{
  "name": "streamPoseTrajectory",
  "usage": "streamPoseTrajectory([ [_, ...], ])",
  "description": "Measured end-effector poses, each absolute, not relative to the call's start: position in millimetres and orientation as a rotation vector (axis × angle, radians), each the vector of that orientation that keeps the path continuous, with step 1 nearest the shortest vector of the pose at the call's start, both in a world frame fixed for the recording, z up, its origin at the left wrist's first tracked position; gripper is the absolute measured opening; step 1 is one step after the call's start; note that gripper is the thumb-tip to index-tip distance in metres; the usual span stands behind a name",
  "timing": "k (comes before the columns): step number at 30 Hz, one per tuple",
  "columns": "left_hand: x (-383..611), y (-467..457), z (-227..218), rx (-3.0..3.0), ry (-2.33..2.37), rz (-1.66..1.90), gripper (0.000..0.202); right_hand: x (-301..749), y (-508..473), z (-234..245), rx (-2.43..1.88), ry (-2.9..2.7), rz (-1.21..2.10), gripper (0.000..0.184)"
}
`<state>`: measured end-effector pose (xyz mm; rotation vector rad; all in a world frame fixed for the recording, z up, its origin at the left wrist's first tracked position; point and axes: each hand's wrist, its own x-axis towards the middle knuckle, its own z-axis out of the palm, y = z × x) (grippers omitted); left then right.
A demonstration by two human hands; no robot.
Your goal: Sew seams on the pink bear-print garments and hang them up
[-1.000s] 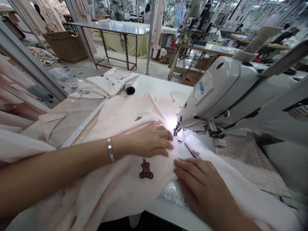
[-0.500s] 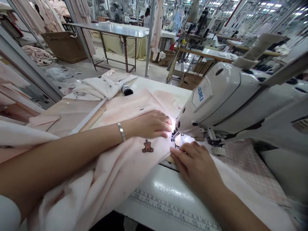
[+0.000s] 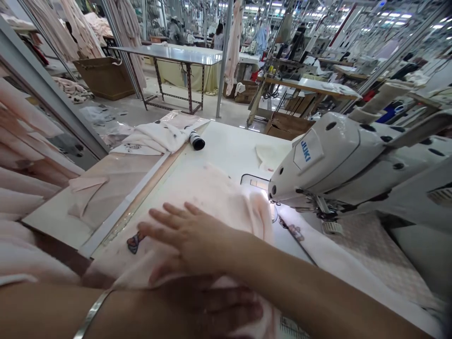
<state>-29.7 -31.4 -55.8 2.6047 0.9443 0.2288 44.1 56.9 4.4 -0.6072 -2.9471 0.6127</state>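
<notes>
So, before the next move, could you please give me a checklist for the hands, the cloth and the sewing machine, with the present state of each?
1. Right hand away from the sewing machine: ok, spread on the pink cloth.
2. Left hand away from the machine: ok, low in the view, blurred.
3. Pink cloth flat: not ok, folds beside the machine.
4. Brown figure on the cloth uncovered: not ok, partly under right fingertips.
5. Needle raised: cannot tell, too small.

right hand (image 3: 197, 240): fingers (image 3: 167, 220) spread on pink fabric (image 3: 212, 190) | left hand (image 3: 222, 306): blurred
</notes>
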Motion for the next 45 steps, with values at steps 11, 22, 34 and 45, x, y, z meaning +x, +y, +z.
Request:
streamPoseTrajectory([
  [11, -151.4, 65.2, -11.2, 2.743, 0.965, -0.059, 0.057, 131.2, 27.1, -19.0, -1.126, -2.668, 0.101, 0.036],
  [22, -18.7, 62.3, 13.8, 2.854, 0.927, 0.101, 0.013, 176.0, -20.2, -23.1, -1.289, -2.522, -0.116, 0.031],
  [34, -28.5, 49.4, -17.9, 3.103, 0.417, 0.355, 0.013, 209.0, -7.5, -25.0, -1.526, -2.394, 0.23, 0.028],
  [45, -20.3, 63.2, -24.5, 2.812, 0.625, 0.354, 0.029, 217.6, -6.3, -32.9, -1.644, -2.257, 0.097, 0.026],
])
